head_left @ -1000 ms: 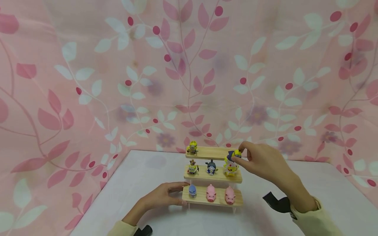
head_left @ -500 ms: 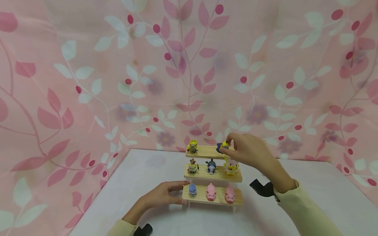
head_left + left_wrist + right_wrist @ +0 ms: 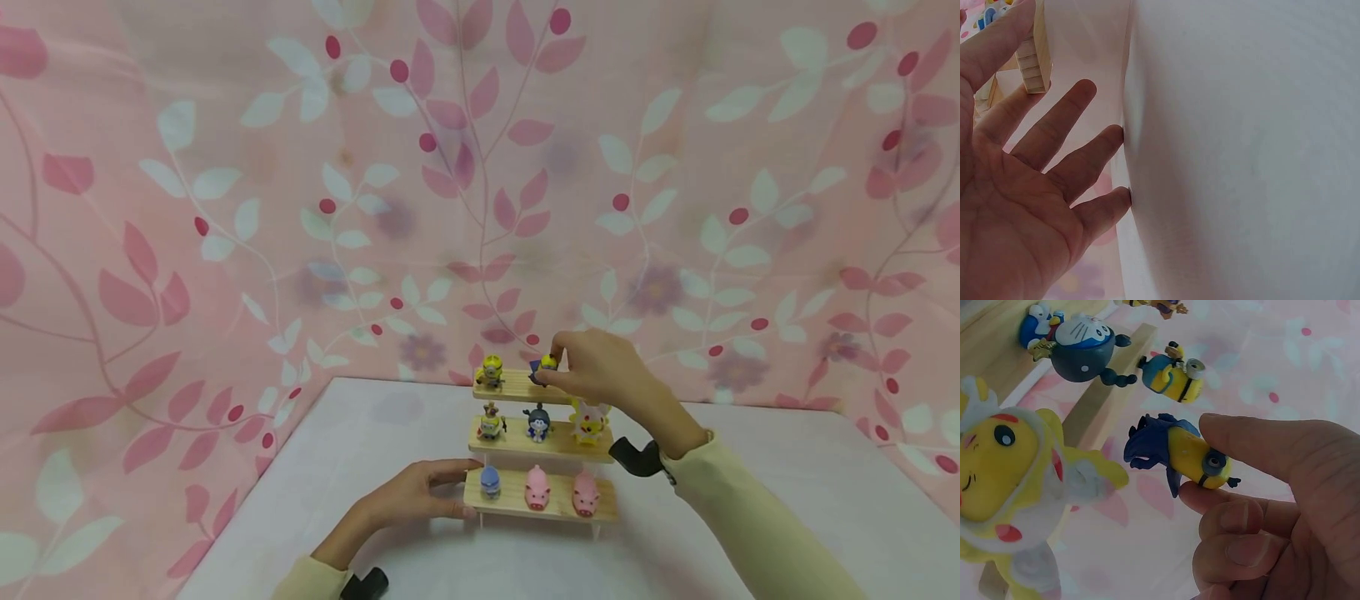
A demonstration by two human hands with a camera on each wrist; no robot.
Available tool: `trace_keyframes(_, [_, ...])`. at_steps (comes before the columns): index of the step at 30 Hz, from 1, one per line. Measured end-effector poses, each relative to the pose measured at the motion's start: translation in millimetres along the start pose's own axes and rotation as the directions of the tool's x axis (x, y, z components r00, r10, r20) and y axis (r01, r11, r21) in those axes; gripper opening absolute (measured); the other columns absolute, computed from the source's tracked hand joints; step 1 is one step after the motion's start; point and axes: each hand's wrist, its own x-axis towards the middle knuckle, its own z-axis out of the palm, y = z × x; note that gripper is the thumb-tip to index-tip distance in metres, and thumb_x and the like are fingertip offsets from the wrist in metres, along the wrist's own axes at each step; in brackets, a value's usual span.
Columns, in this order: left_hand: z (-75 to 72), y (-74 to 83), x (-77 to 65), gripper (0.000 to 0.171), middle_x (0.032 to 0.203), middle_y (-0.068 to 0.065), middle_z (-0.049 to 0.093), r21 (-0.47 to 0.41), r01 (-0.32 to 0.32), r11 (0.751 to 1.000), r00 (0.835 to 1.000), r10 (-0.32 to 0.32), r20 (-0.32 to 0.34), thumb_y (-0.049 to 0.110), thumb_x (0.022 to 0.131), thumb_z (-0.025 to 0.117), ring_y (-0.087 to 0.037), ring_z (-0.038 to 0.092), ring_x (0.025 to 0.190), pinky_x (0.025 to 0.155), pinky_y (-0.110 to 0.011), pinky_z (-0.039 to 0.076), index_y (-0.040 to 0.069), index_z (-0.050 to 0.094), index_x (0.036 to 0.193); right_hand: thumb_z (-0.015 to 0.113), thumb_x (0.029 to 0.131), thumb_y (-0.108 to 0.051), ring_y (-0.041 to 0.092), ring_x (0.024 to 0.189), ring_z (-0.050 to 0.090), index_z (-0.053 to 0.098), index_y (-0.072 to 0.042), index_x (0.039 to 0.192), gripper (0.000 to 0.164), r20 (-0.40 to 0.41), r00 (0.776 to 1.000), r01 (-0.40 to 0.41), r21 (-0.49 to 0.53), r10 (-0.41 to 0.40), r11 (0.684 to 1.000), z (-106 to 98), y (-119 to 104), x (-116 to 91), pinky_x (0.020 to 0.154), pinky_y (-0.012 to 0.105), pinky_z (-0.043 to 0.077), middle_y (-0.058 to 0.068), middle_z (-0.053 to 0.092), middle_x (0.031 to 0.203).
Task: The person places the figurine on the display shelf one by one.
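My right hand (image 3: pixel 603 367) pinches a minion figure (image 3: pixel 1192 452) between thumb and index finger, over the middle of the top tier. This figure is yellow with a dark blue cape and one goggle eye, and in the right wrist view it lies sideways. Whether its feet touch the wood cannot be told. My left hand (image 3: pixel 408 500) holds the left end of the lowest tier of a wooden display shelf (image 3: pixel 551 510), thumb in front and index finger behind. In the left wrist view, the other fingers (image 3: pixel 1072 115) spread below the board.
Another minion (image 3: pixel 491 372) stands at the top tier's left. A hatted minion (image 3: pixel 489 423), a dark-helmeted cat figure (image 3: pixel 537 423) and a yellow-white figure (image 3: pixel 590 422) occupy the middle tier. Below are a blue figure (image 3: pixel 490 482) and two pink pigs (image 3: pixel 537 489). A floral backdrop (image 3: pixel 480 208) hangs behind.
My right hand has carried the caped minion leftward and slightly up, from above the yellow-white figure to the middle of the top tier. The left hand has stayed at the shelf.
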Motion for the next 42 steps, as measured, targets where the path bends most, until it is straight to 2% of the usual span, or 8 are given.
trace_keyframes(9, [-0.6, -0.2, -0.7, 0.055, 0.141, 0.009, 0.054, 0.001, 0.015, 1.000, 1.000, -0.015, -0.004, 0.035, 0.087, 0.078, -0.019, 0.052, 0.129, 0.107, -0.046, 0.040, 0.035, 0.056, 0.138, 0.075, 0.085, -0.042, 0.014, 0.058, 0.049, 0.065, -0.017, 0.089, 0.028, 0.019, 1.000, 0.010, -0.017, -0.009, 1.000, 9.6, -0.8, 11.1, 0.051, 0.030, 0.040, -0.007, 0.057, 0.068])
trace_keyframes(23, [-0.5, 0.6, 1.1, 0.057, 0.141, 0.010, 0.054, 0.026, 0.000, 1.000, 1.000, 0.000, -0.012, 0.035, 0.086, 0.078, -0.018, 0.052, 0.129, 0.107, -0.043, 0.040, 0.033, 0.055, 0.139, 0.074, 0.086, -0.043, 0.013, 0.063, 0.053, 0.065, -0.013, 0.092, 0.032, 0.058, 0.998, -0.015, -0.082, 0.020, 0.996, 10.9, -7.3, 16.2, 0.055, 0.030, 0.044, -0.004, 0.063, 0.079])
trace_keyframes(33, [0.0, 0.1, 1.1, 0.058, 0.141, 0.009, 0.054, 0.013, 0.002, 1.000, 1.000, -0.002, -0.004, 0.034, 0.087, 0.078, -0.020, 0.052, 0.129, 0.107, -0.046, 0.040, 0.031, 0.056, 0.140, 0.074, 0.086, -0.044, 0.013, 0.062, 0.052, 0.065, -0.012, 0.097, 0.035, 0.062, 0.998, -0.016, -0.088, 0.022, 0.996, 9.3, -8.1, 10.3, 0.054, 0.030, 0.043, -0.003, 0.062, 0.079])
trace_keyframes(42, [-0.2, 0.2, 0.8, 0.059, 0.142, 0.007, 0.053, 0.023, -0.006, 1.000, 1.000, 0.006, 0.000, 0.034, 0.087, 0.077, -0.021, 0.052, 0.129, 0.106, -0.046, 0.041, 0.030, 0.055, 0.141, 0.073, 0.087, -0.045, 0.014, 0.058, 0.048, 0.065, -0.013, 0.103, 0.037, 0.040, 0.999, 0.010, -0.093, -0.006, 0.996, 0.7, -2.9, -5.8, 0.051, 0.029, 0.040, -0.005, 0.058, 0.069])
